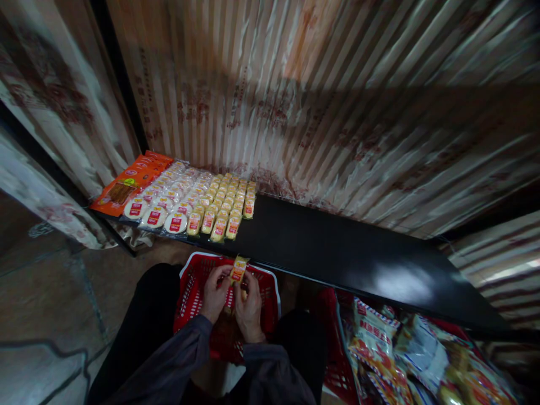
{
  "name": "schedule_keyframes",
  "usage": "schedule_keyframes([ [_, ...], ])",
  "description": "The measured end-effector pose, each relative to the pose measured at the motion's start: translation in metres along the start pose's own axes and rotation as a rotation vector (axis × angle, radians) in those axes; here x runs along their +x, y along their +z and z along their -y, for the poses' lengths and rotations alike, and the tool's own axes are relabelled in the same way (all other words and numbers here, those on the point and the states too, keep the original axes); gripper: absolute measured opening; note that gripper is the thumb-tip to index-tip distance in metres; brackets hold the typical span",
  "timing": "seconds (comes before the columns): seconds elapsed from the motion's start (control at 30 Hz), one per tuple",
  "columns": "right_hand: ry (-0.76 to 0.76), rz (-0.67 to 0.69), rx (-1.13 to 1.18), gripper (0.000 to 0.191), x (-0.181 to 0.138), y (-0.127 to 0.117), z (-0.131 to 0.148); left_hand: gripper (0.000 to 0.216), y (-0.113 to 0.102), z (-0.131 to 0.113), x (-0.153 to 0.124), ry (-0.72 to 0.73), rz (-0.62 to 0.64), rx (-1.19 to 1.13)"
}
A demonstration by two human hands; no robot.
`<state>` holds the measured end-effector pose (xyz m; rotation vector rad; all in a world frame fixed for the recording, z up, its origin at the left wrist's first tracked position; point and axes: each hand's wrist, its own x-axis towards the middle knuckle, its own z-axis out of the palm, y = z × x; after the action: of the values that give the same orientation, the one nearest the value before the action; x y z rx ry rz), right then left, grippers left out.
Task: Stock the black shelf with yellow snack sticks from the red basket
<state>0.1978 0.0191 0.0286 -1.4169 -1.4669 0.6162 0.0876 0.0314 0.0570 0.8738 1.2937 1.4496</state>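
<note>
Small yellow packet [238, 269] sitting in a two-sided pinch

The left hand [215, 295] is pressing on one side of the packet and the right hand [250, 306] on the other, both sets of fingers drawn in narrow around it. They are holding it above the red basket [188, 301], just short of the black shelf [316, 242], with its printed label facing up. Partly hidden beneath the hands, more contents are lying in the basket.

On the shelf, matching yellow packets [228, 202] are standing in close rows beside round white packets [175, 223], with orange bags [126, 191] lying at the far left.

For good handling, a light fingertip grip at the edges is probably serving best: the filling looks soft, and squeezing could be crushing it or creasing the wrapper. Keeping the label square between both hands is likely helping, as is keeping the knuckles clear of the shelf's front edge.
</note>
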Motion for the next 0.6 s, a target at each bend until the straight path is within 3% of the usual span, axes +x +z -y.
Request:
schedule_keyframes([
  [0.33,-0.046,-0.105,-0.035,0.035,0.036,-0.007,0.004,0.028,0.023,-0.025,0.022,0.159,0.057,0.175],
  [0.6,-0.075,-0.106,-0.028,0.034,0.081,-0.015,0.012,0.027,0.045,-0.030,0.049,0.302,-0.018,0.388],
])
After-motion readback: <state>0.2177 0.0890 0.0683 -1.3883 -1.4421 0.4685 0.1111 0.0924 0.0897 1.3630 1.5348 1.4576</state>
